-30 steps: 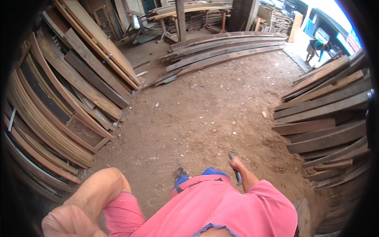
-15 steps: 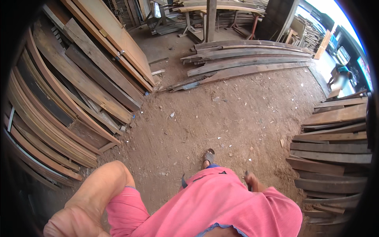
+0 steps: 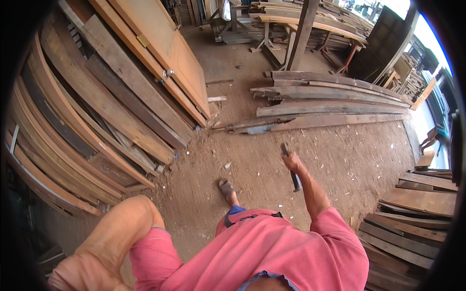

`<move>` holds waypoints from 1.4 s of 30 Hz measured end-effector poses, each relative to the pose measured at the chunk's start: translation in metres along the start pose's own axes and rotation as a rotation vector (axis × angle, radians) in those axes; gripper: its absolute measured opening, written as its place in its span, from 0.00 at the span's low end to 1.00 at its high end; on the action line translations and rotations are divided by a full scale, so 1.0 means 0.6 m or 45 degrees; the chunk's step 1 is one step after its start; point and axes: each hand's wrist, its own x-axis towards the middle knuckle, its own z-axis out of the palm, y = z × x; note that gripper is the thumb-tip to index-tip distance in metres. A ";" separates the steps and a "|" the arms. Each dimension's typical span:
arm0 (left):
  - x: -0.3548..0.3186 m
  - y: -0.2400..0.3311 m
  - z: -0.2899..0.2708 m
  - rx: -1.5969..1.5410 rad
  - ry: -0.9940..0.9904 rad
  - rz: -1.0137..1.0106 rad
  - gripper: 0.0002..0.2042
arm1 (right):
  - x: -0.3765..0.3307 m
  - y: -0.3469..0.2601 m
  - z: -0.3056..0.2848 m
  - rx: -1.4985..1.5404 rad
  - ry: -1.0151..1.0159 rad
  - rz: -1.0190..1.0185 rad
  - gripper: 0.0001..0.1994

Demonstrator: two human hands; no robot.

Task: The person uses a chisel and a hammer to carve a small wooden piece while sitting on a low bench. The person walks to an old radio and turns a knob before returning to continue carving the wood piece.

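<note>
My right hand (image 3: pixel 293 163) is raised in front of me, closed around a slim dark tool (image 3: pixel 295 182) that sticks out above and below the fist. My left arm bends up close to the camera at the lower left. My left hand (image 3: pixel 73 277) is a blur at the frame's edge, and its fingers cannot be made out. I wear a pink shirt (image 3: pixel 272 257). One sandalled foot (image 3: pixel 225 186) is stepping forward on the dirt floor (image 3: pixel 349 160).
Wooden doors and long planks (image 3: pixel 121 97) lean in a thick row along the left. A low pile of boards (image 3: pixel 330 104) lies on the ground ahead. More boards are stacked at the right (image 3: pixel 417 218). A wooden post (image 3: pixel 303 34) and trestle benches stand beyond.
I have walked forward, so the board pile ahead is nearer. My right hand has swung from beside my hip up and forward with the tool in it.
</note>
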 end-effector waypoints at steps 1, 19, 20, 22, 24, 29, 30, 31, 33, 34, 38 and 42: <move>-0.029 -0.049 -0.017 -0.401 -0.011 0.196 0.09 | 0.011 0.011 0.025 -0.016 -0.013 -0.019 0.18; -1.012 -0.421 0.215 -0.363 0.817 -2.450 0.05 | 0.158 0.269 0.110 -0.380 -0.814 0.582 0.05; -1.079 -0.377 0.238 -0.329 0.688 -2.705 0.05 | 0.224 0.259 0.085 -0.456 -0.844 0.517 0.03; -1.194 -0.339 0.279 -0.287 0.535 -3.015 0.07 | 0.368 0.255 0.031 -0.612 -0.524 -0.190 0.03; -1.258 -0.277 0.329 -0.287 0.368 -3.243 0.10 | 0.487 0.271 -0.020 -0.620 -0.151 -0.539 0.05; -1.350 -0.166 0.412 -0.378 -0.127 -3.740 0.17 | 0.796 0.112 -0.127 -0.395 0.294 -0.320 0.08; -1.362 -0.149 0.424 -0.488 -0.100 -3.815 0.17 | 0.833 0.075 -0.134 -0.189 0.216 -0.181 0.08; -1.371 -0.138 0.426 -0.592 -0.119 -3.868 0.17 | 0.864 0.022 -0.146 0.022 0.126 -0.044 0.09; -1.392 -0.152 0.446 -0.796 -0.299 -3.804 0.16 | 0.917 -0.003 -0.166 0.211 0.005 0.085 0.10; -1.403 -0.157 0.448 -0.852 -0.390 -3.749 0.16 | 0.940 -0.034 -0.164 0.351 -0.024 0.209 0.10; -1.516 -0.250 0.441 -0.899 -0.731 -3.322 0.15 | 1.047 -0.061 -0.139 0.609 -0.071 0.475 0.15; -1.689 -0.429 0.396 -0.728 -0.903 -2.914 0.15 | 1.178 0.022 -0.105 0.363 -0.008 0.138 0.14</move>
